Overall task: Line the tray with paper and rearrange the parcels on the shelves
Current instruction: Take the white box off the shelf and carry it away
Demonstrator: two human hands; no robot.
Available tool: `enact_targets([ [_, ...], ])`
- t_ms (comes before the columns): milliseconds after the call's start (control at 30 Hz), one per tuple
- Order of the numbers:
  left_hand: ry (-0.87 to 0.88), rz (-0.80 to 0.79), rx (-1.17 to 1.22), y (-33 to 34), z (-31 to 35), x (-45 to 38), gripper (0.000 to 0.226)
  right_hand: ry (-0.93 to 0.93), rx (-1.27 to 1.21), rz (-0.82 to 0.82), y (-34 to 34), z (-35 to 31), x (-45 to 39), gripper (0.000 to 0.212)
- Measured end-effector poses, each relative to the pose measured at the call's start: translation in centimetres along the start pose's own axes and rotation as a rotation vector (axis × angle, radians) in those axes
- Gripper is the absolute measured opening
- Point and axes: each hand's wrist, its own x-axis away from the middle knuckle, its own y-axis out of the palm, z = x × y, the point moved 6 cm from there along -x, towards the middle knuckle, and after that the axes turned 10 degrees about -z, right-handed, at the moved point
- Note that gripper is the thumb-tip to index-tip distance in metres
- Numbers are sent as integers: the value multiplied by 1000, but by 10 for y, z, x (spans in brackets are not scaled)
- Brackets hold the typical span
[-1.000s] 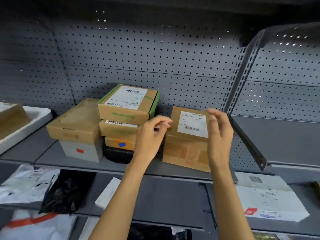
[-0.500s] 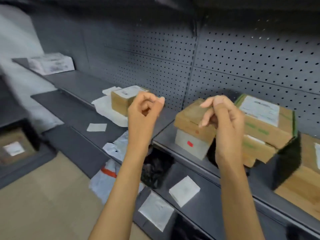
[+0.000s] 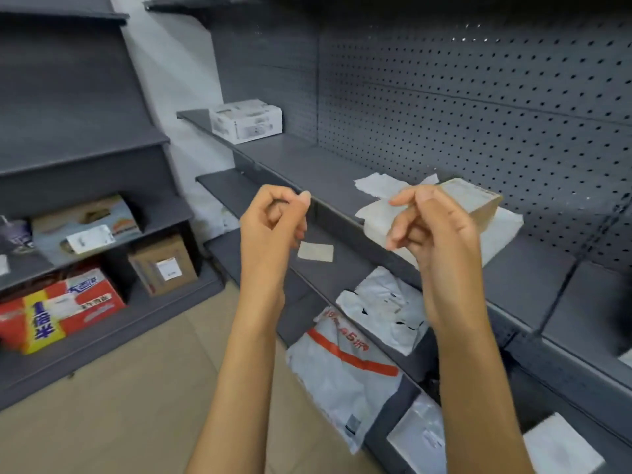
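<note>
Seemingly between parcels, both hands hover empty before the shelves: the left hand and right hand loosely curled, gripping nothing. A brown parcel sits on the paper-lined white tray, mailer bags below.

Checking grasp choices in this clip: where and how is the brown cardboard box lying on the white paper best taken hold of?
Probably by its two short ends, one hand on each, coming from the open aisle side. The brown box lies flat on the white paper, with the perforated back panel close behind it. Both the left hand and right hand hold nothing.
</note>
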Motion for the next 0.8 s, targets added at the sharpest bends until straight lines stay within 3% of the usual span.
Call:
enact_targets([
  [200,-58,64,-40,-84,-40,-56,18,191,-81,-112,61,81,-75,33],
  [333,-86,52,-165,-122,-71,-114,13,244,16,-192,84,129,-136,31],
  [400,-146,-34,-357,-134,-90,-148,18,231,285,-222,92,151,-174,27],
  [500,-384,-422,-824,-142,-126,-198,28,332,789,-441,106,194,-227,19],
  [600,-675,-700,-985,-151,-161,-246,53,598,902,-728,121,239,-272,35],
  [667,-649,-709,-958,-154,-172,-278,54,616,871,-776,130,254,-302,40],
  [800,-609,-645,-884,-188,-197,-341,51,570,869,-682,149,284,-371,42],
])
